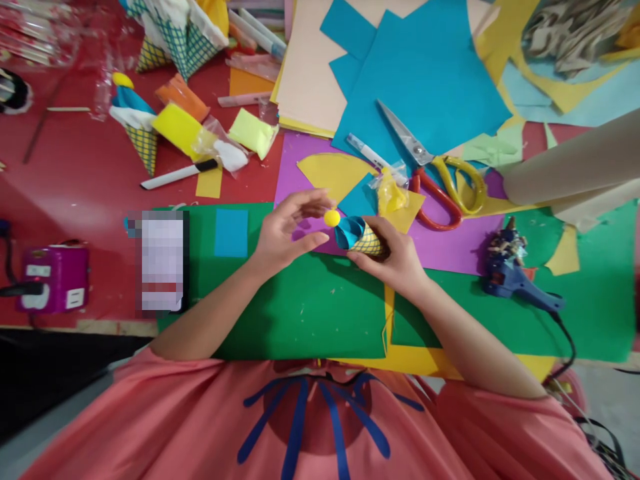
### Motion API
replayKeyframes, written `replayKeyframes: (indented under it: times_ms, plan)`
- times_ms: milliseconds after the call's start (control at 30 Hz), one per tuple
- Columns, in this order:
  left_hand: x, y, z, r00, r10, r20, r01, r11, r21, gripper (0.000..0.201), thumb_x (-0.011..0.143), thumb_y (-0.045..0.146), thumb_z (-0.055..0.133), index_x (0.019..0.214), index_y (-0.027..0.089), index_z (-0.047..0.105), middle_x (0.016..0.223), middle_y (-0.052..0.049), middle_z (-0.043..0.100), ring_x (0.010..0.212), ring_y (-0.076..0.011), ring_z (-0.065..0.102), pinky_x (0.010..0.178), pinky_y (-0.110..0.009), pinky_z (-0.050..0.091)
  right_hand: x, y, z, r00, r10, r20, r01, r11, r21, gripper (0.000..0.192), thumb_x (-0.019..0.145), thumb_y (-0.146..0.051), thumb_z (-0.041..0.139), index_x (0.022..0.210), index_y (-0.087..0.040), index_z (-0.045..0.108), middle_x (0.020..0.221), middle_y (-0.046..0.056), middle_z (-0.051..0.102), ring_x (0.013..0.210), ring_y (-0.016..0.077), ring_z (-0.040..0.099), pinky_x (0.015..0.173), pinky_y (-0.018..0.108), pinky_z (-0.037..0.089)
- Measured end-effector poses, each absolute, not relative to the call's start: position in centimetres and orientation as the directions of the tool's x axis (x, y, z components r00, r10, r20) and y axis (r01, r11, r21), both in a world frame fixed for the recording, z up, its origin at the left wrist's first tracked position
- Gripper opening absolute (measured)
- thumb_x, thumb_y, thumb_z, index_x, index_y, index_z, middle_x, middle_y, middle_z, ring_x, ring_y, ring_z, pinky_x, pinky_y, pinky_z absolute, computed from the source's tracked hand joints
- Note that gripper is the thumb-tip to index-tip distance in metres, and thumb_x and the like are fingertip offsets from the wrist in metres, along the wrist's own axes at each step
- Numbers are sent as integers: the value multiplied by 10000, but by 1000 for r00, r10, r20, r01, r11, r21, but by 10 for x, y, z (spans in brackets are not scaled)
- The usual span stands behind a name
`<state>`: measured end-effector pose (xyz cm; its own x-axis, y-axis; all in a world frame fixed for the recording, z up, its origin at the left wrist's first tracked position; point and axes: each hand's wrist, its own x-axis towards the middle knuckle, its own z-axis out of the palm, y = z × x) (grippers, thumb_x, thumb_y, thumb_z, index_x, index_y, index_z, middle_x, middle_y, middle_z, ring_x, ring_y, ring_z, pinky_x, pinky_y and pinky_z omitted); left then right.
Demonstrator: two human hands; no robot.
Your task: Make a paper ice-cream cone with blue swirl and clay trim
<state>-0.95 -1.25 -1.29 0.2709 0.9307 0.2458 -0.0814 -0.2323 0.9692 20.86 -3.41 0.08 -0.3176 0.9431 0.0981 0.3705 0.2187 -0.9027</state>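
Paper cone [364, 237]: a small cone with a yellow lattice print and a blue rolled lining, held on its side over the green sheet [300, 313], mouth facing left. The green sheet covers the near middle of the red table [75, 180]; a purple sheet [450, 243] lies just beyond it.

Right hand [395, 260]: closed around the cone's body, fingers wrapped under and behind it.

Left hand [283, 230]: fingers partly curled, thumb and fingertips pinching or steadying a small yellow ball [332, 218] at the cone's open mouth. Whether the ball already touches the lining cannot be told.

Step in hand, as judged: seating the ball on the cone's mouth as a topping. A finished cone [137, 123] at the far left carries a similar ball.

The next move appears to call for a steady cone, the ball centred on the rim, and light pressure so the paper is not crushed.

Nearby items: scissors [440, 173] to the far right of the hands, on blue paper [430, 73]; a blue glue gun [515, 277] lying to the right on the green sheet.
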Motion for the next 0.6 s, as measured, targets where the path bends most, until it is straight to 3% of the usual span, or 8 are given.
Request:
replayKeyframes:
  times_ms: [167, 367, 600]
  plan:
    - [-14, -12, -7, 295, 916, 273, -20, -280, 960, 432, 761, 220, 771, 1169, 298, 654, 1105, -25, 717, 1017, -163, 692, 853, -267, 598, 209, -35, -3, -359, 914, 190, 459, 350, -816, 471, 785, -351, 717, 1194, -161, 582, 1093, 105, 733, 940, 240, 726, 790, 338, 594]
    - [-10, -11, -8, 303, 894, 329, 28, -354, 935, 236, 784, 169, 731, 1003, 244, 687, 966, -30, 706, 963, -137, 670, 832, -252, 580, 212, -36, -2, -394, 904, 164, 518, 366, -773, 470, 799, -339, 693, 1221, -164, 580, 1061, 99, 741, 880, 239, 735, 713, 327, 598]
    - [-13, -13, -9, 283, 914, 291, 92, -327, 940, 253, 799, 197, 723, 1043, 250, 678, 961, -25, 725, 914, -132, 690, 823, -253, 576, 213, -35, -2, -410, 896, 169, 506, 378, -775, 468, 800, -336, 693, 1223, -175, 577, 1097, 98, 737, 917, 240, 733, 743, 328, 602]
